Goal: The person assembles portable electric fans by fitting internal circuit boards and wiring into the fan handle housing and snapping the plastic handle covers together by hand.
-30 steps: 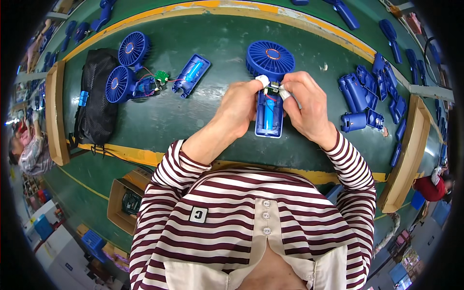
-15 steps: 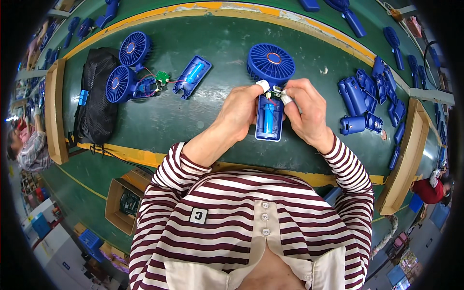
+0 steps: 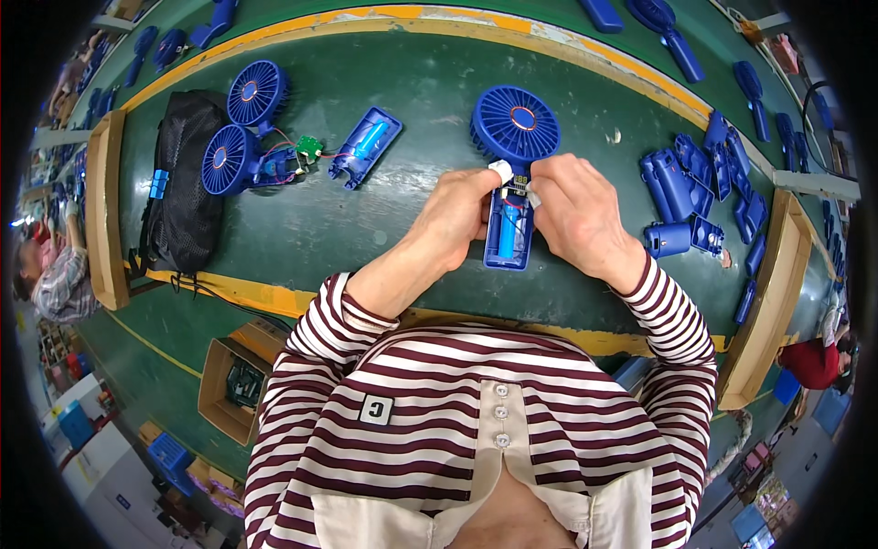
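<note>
A blue handheld fan (image 3: 515, 123) lies in front of me with its handle opened. Inside the handle (image 3: 495, 254) sit a blue cylindrical battery (image 3: 509, 231), thin wires and, near the neck, a small circuit board (image 3: 519, 181). My left hand (image 3: 450, 215) is closed on the fan's left side, its white-covered thumb pressing at the neck; its other fingers are partly hidden. My right hand (image 3: 578, 212) is closed at the board's right edge, with white on a fingertip. What those fingers pinch is hidden.
On the left lie two more fans (image 3: 226, 159), a wired green board (image 3: 308, 147), an open handle shell with battery (image 3: 367, 146) and a black bag (image 3: 186, 178). Blue shells (image 3: 672, 188) are heaped at right. Cardboard trays (image 3: 766, 302) flank the table; an open box (image 3: 222, 389) stands lower left.
My right hand has shifted slightly up, its fingers curling in at the board. The fan has moved a little right, and the circuit board shows more. My left hand keeps its hold.
</note>
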Demonstrator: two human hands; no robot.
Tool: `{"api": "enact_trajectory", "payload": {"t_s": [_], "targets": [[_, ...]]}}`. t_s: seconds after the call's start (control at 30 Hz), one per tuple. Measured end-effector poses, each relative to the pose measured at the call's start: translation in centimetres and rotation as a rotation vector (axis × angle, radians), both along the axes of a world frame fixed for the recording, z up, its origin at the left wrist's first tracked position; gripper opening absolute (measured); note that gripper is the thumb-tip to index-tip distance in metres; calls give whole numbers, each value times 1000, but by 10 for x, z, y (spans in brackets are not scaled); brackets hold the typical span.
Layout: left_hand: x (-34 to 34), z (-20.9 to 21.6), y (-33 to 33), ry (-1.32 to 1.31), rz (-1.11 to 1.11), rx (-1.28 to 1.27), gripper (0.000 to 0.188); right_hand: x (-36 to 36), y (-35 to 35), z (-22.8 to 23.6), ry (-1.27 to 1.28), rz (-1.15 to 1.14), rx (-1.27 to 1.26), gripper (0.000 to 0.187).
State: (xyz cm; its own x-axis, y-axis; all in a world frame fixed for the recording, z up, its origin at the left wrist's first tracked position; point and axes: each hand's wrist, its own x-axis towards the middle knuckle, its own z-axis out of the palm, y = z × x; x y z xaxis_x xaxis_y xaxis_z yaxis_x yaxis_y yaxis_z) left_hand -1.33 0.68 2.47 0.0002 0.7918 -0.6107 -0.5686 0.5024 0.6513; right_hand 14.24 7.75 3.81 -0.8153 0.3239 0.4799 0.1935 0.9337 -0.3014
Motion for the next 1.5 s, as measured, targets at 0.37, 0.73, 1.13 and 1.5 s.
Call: {"api": "enact_trajectory", "payload": {"t_s": [0.37, 0.73, 1.13, 1.5], "targets": [[-4, -7, -4, 36, -116, 56, 16, 0, 1, -2, -122, 53, 82, 11], [2, -5, -7, 152, -167, 113, 15, 0, 0, -3, -225, 93, 94, 10], [11, -21, -8, 83, -53, 37, 12, 1, -2, -5, -312, 70, 142, 12], [1, -24, -2, -31, -41, 23, 24, 2, -1, -14, -234, 28, 126, 12]]}}
